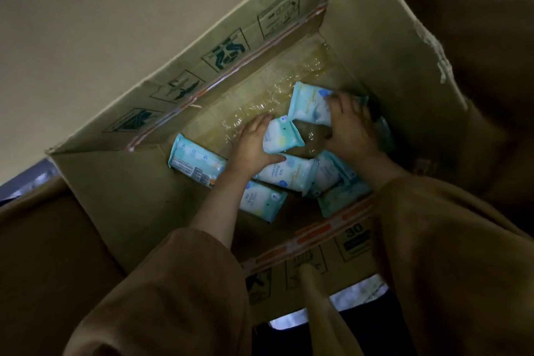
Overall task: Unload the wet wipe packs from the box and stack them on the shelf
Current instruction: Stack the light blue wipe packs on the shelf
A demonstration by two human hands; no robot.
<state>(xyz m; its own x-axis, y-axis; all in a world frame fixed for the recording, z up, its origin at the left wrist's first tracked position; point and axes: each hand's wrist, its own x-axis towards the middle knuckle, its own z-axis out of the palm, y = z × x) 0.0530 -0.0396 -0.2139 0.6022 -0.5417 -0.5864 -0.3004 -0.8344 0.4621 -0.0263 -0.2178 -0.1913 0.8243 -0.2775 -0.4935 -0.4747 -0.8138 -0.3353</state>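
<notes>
Head camera looks straight down into a deep corrugated cardboard box (390,46). Its flaps are printed with dark handling symbols and edged with orange-and-white tape (326,228). A strip of crinkled, glossy clear tape (274,101) runs along the bottom seam.

Soft, pillow-shaped wet wipe packs (286,172) in pale blue and white film lie scattered on the box floor. The left hand (251,144) grips one small pack (281,136) by its end, fingers above and thumb beneath. The right hand (351,127) curls its fingers over the edge of a tilted pack (310,105) just beside the first.

A label-side pack (196,160) lies flat near the left wall, showing its printed back. Several more overlap loosely under the forearms, their sealed ends crimped. Loose brown sleeves (173,283) of matte fabric cover both arms.
</notes>
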